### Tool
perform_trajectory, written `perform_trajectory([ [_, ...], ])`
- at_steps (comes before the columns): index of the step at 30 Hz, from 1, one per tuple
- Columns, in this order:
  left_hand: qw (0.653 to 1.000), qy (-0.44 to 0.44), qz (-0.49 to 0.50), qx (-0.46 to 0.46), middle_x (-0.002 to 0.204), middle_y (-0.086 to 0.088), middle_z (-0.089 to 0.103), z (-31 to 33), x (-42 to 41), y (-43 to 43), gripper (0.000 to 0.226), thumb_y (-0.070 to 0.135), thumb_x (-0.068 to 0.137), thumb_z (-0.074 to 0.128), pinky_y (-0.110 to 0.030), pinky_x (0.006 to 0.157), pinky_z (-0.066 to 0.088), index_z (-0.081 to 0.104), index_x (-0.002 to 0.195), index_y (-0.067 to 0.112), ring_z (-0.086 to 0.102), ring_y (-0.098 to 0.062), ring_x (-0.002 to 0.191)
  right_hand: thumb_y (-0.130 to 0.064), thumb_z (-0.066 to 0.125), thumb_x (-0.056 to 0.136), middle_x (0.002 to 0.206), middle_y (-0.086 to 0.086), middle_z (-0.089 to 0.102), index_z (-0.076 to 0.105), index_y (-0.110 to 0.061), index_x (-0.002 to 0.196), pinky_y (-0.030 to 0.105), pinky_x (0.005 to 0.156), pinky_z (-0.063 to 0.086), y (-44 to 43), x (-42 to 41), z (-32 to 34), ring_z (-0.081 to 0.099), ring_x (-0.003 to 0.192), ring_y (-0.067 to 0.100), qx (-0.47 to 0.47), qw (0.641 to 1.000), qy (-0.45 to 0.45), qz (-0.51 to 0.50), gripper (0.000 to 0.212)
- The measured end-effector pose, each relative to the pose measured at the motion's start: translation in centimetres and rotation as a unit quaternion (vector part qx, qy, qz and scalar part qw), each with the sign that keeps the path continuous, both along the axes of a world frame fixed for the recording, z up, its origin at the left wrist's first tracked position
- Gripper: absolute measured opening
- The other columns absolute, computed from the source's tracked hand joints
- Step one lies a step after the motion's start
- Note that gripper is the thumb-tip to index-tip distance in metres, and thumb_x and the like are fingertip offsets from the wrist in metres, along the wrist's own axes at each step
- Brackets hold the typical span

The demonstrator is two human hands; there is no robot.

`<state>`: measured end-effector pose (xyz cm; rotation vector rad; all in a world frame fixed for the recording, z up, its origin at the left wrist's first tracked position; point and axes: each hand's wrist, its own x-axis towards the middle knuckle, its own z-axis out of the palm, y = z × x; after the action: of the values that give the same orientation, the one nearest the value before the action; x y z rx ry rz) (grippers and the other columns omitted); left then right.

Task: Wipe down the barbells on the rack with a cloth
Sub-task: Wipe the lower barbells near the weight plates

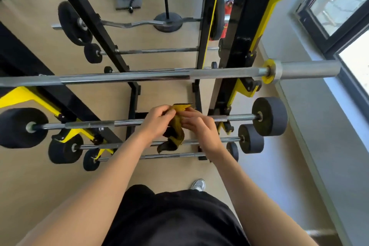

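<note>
Floor (pixel 30 175) beige, black-yellow rack (pixel 87 16), window (pixel 339 0) right, left hand (pixel 157 122) and right hand (pixel 201 129) fingers (pixel 189 115) pinching cloth (pixel 175 136)

Seven bars are in view. One is a long plateless bar (pixel 139 77). Three near ones have round black ends: a large barbell (pixel 89 125), a middle barbell (pixel 225 140) and a small barbell (pixel 169 156). Three more sit on the far side: one curl bar (pixel 123 24), one far straight barbell (pixel 159 50) and one tiny far barbell (pixel 108 69). There is one yellow cloth (pixel 176 132), and two hands, the left hand (pixel 157 124) and the right hand (pixel 199 128). One white shoe (pixel 198 184) shows.
</note>
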<state>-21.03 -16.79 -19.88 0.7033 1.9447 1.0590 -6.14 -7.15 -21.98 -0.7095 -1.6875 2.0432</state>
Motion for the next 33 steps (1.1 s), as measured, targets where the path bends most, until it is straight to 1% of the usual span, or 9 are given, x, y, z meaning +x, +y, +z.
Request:
perform_trajectory([
  [5,0.996,-0.089,0.007,-0.007,0.110,-0.021,0.068,0.4,-0.9,-2.8,0.035,0.034,0.110,0.046,-0.036,0.098,0.048,0.070,0.107,0.008,0.065,-0.030,0.108,-0.014,0.075,0.084,0.138,0.003,0.063,0.038,-0.038,0.156,0.047,0.093,0.062,-1.8,-0.6,-2.1,0.070,0.112,0.029,-0.082,0.987,-0.138,-0.015,0.085],
  [8,0.992,-0.122,-0.026,0.007,0.117,-0.011,0.071,0.5,-1.8,-5.4,0.031,0.040,0.110,0.047,-0.036,0.102,0.049,0.071,0.114,0.020,0.065,-0.023,0.116,-0.021,0.078,0.089,0.117,0.008,0.076,0.054,-0.024,0.145,0.050,0.101,0.058,-3.8,-0.6,-2.8,0.073,0.111,0.027,-0.109,0.980,-0.163,0.024,0.061],
  [11,0.997,-0.058,-0.050,-0.009,0.121,0.000,0.068,-0.2,-3.0,-8.4,0.028,0.050,0.107,0.048,-0.032,0.099,0.051,0.064,0.120,0.032,0.062,-0.016,0.117,-0.034,0.076,0.095,0.100,-0.004,0.080,0.075,-0.016,0.112,0.033,0.088,0.063,-6.9,-0.7,-2.3,0.075,0.101,0.018,-0.046,0.980,-0.193,0.009,0.025],
  [14,0.994,0.064,-0.049,-0.069,0.122,0.005,0.065,-1.5,-4.2,-11.7,0.061,0.072,0.098,0.045,-0.045,0.104,0.054,0.057,0.136,0.027,0.061,-0.017,0.117,-0.037,0.073,0.098,0.080,-0.001,0.073,0.076,-0.014,0.092,0.027,0.071,0.056,-10.2,-0.9,-1.7,0.068,0.078,0.012,0.015,0.983,-0.165,-0.080,0.024],
  [18,0.995,0.027,-0.084,-0.052,0.103,-0.003,0.070,-2.8,-5.2,-15.7,0.074,0.086,0.079,0.060,-0.043,0.090,0.060,0.065,0.113,0.021,0.068,-0.021,0.098,-0.036,0.066,0.103,0.095,0.019,0.071,0.072,-0.010,0.104,0.035,0.077,0.061,-13.9,-1.4,-2.2,0.068,0.083,0.019,0.025,0.980,-0.134,-0.142,0.027],
  [23,0.989,-0.077,-0.100,-0.071,0.110,-0.008,0.074,-4.2,-6.6,-18.2,0.035,0.027,0.089,0.083,-0.040,0.095,0.060,0.069,0.120,0.020,0.071,-0.020,0.105,-0.041,0.065,0.102,0.105,0.000,0.067,0.061,-0.025,0.120,0.028,0.076,0.062,-15.6,-1.9,-2.9,0.067,0.097,0.016,0.073,0.960,-0.214,-0.166,0.025],
  [27,0.995,-0.075,-0.003,-0.066,0.097,-0.012,0.066,-4.9,-7.6,-17.4,0.023,0.022,0.095,0.071,-0.050,0.102,0.054,0.067,0.112,0.007,0.067,-0.031,0.104,-0.009,0.055,0.101,0.116,0.008,0.060,0.036,-0.046,0.131,0.028,0.074,0.060,-14.2,-2.7,-3.8,0.064,0.098,0.020,0.054,0.962,-0.221,-0.152,0.051],
  [29,0.997,-0.041,0.020,-0.065,0.101,-0.011,0.066,-5.2,-8.4,-16.1,0.025,0.025,0.093,0.073,-0.049,0.099,0.055,0.064,0.113,0.014,0.066,-0.028,0.102,0.002,0.047,0.097,0.110,0.005,0.064,0.049,-0.041,0.125,0.025,0.068,0.056,-12.7,-3.7,-4.6,0.064,0.093,0.019,0.154,0.954,-0.229,-0.115,0.051],
  [33,0.997,-0.035,0.048,-0.039,0.114,-0.007,0.064,-5.5,-9.4,-12.9,0.058,0.011,0.091,0.077,-0.038,0.091,0.061,0.042,0.134,0.026,0.068,-0.022,0.104,0.007,0.047,0.094,0.113,-0.001,0.067,0.075,-0.018,0.118,0.015,0.084,0.049,-9.6,-7.2,-6.5,0.063,0.100,0.016,0.316,0.910,-0.250,-0.099,0.045],
])
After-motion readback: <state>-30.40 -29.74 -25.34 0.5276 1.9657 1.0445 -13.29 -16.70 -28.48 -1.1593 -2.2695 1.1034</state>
